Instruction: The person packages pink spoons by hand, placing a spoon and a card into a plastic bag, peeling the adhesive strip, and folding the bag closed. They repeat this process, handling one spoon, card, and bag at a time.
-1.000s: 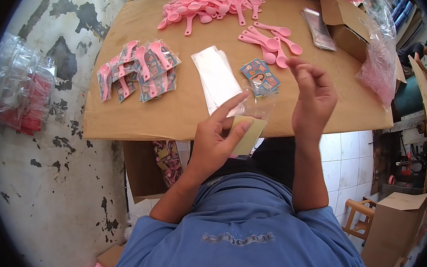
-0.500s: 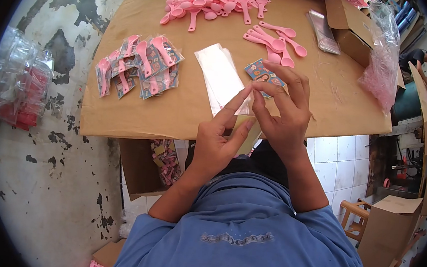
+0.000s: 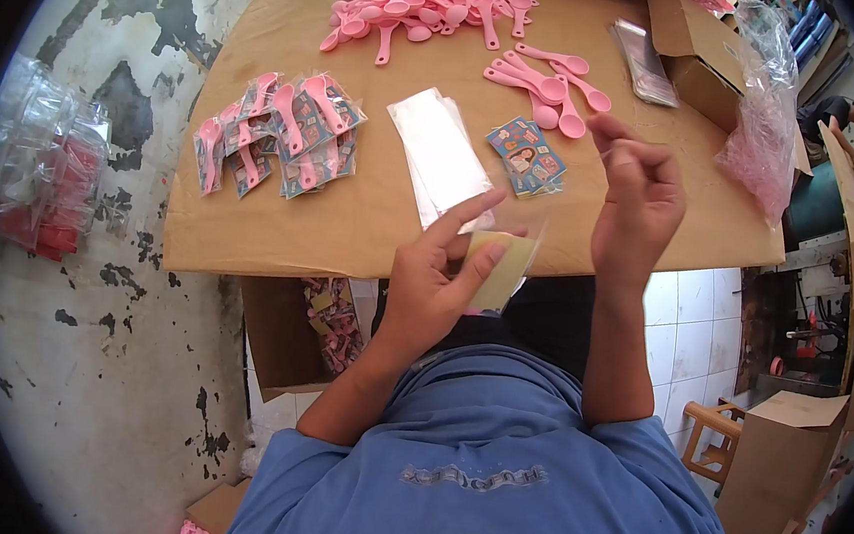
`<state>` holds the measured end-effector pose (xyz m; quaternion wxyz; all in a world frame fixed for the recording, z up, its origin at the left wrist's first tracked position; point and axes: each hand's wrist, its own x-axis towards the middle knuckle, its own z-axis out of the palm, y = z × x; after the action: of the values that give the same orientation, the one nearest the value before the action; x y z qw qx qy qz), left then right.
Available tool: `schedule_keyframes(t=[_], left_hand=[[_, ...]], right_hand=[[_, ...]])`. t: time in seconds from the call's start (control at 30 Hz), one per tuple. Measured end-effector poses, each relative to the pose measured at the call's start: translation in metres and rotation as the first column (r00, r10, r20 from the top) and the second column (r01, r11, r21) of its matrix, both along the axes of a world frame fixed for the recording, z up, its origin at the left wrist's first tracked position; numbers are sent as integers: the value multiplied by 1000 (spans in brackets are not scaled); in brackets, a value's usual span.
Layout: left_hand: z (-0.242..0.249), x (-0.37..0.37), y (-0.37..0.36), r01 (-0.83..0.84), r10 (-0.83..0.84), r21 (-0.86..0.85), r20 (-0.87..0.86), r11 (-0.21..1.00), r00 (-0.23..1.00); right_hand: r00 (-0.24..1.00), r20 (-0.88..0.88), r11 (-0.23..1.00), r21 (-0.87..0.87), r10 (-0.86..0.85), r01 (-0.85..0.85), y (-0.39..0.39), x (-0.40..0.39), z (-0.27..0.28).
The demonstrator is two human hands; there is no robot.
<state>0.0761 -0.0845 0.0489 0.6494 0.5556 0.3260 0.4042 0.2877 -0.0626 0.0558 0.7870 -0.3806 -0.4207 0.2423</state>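
My left hand (image 3: 436, 278) pinches a clear plastic bag holding a yellowish card (image 3: 495, 272) in front of the table edge, thumb over the card. My right hand (image 3: 643, 199) is raised at the right, its fingers curled and slightly blurred; whether anything small is between them is hidden. Just left of it lies a small stack of blue printed cards (image 3: 528, 157). Several pink measuring spoons (image 3: 547, 84) lie loose beyond the cards, close to my right fingertips. White-looking flat bags (image 3: 441, 158) are stacked in the table's middle.
Bagged spoons with cards (image 3: 282, 130) are heaped at the left. A large pile of pink spoons (image 3: 427, 6) covers the far side. At the far right are a pack of clear bags (image 3: 646, 63), a cardboard box (image 3: 699, 58) and crumpled plastic (image 3: 763, 143). Another person (image 3: 845, 114) is beyond.
My right hand has moved away from the bag's top edge, to the right, and its fingers have curled. The blue cards are now uncovered. My left hand keeps the bagged card in nearly the same place.
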Motion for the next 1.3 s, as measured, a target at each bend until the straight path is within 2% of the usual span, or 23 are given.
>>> schedule_keyframes(t=[0.03,0.13,0.27,0.33,0.4,0.57,0.77,0.9,1.03,1.1,1.3], left_hand=[[-1,0,1,-17,18,-22,38,1000,999],[-3,-3,8,-54,65,-84,139,995,988],[-4,-2,13,-91,108,-87,216,992,970],[-11,0,15,-117,122,-33,233,993,965],[-20,1,19,-151,136,48,240,987,961],[-18,-6,22,-98,99,-18,253,995,962],[-17,-13,23,-129,130,-21,185,991,974],[-16,-14,22,-140,119,78,229,987,966],[-21,-20,22,-139,109,169,175,976,979],[-21,-22,23,-117,84,222,153,968,985],[-16,-18,21,-126,83,189,219,974,972]], right_hand=[[984,-172,999,29,47,-42,-1,9,0],[938,-305,985,108,165,-138,-11,37,-6],[910,-152,911,-93,387,-403,-31,40,-9],[910,-10,861,-320,413,-395,-36,21,-5],[889,59,820,-418,454,-391,-35,-3,-4],[842,45,761,-456,538,-462,-27,-19,-13],[847,44,786,-402,529,-470,-25,-16,-11],[810,-37,750,-355,586,-559,-28,-12,-7],[768,-59,727,-284,638,-626,-27,-5,-12],[759,-41,722,-279,649,-633,-29,-3,-10],[740,66,723,-286,669,-628,-28,7,-7]])
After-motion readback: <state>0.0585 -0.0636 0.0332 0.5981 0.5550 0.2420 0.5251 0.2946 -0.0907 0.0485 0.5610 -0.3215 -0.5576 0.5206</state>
